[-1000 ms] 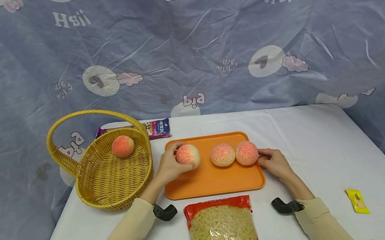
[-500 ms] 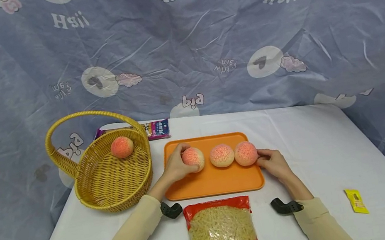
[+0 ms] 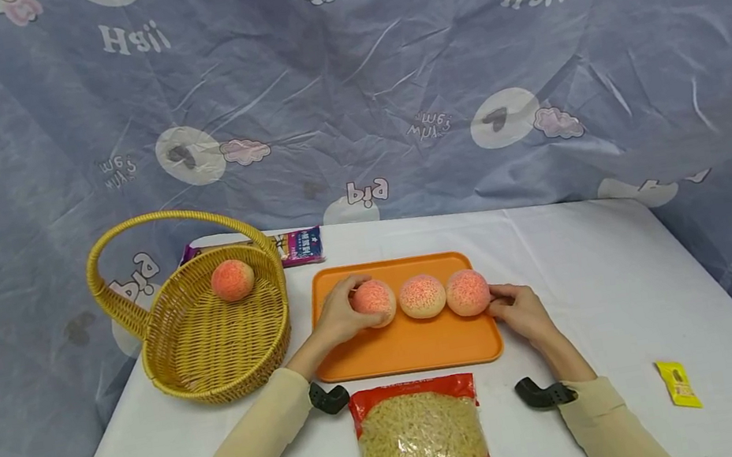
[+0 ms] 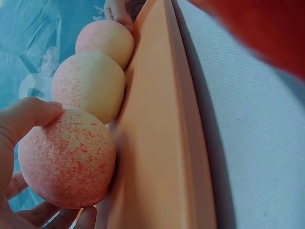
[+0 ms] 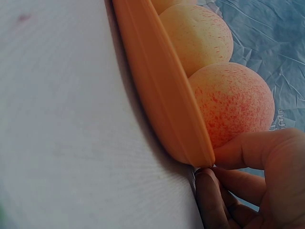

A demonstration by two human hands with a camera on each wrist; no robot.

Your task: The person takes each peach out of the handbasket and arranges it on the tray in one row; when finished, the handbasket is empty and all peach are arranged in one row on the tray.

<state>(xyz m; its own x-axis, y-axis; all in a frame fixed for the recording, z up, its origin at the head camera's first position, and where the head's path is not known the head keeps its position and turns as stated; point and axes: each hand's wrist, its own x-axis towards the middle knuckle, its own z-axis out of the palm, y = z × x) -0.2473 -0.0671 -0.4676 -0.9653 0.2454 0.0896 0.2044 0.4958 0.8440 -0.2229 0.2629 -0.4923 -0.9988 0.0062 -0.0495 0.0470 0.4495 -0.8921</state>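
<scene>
My left hand (image 3: 339,317) grips a speckled pink-and-cream peach (image 3: 378,303) at the left of the orange tray (image 3: 406,348). In the left wrist view, thumb and fingers curl round this peach (image 4: 69,160), low at the tray's surface. Beside it on the tray sit a middle peach (image 3: 422,297) and a right peach (image 3: 468,293), forming a row. At the tray's right edge, my right hand (image 3: 525,312) pinches the rim. The right wrist view shows the thumb (image 5: 238,151) at the rim's top, next to the right peach, and the other fingers below.
A yellow wicker basket (image 3: 155,356) with a tall handle stands left, holding another peach (image 3: 233,280). Behind it lies a purple snack packet (image 3: 300,247). A red-edged pasta bag (image 3: 421,439) lies in front of the tray, and a small yellow packet (image 3: 679,383) far right.
My left hand has carried its peach to the right and slightly down, up close to the middle peach. The right hand stays at the tray's edge.
</scene>
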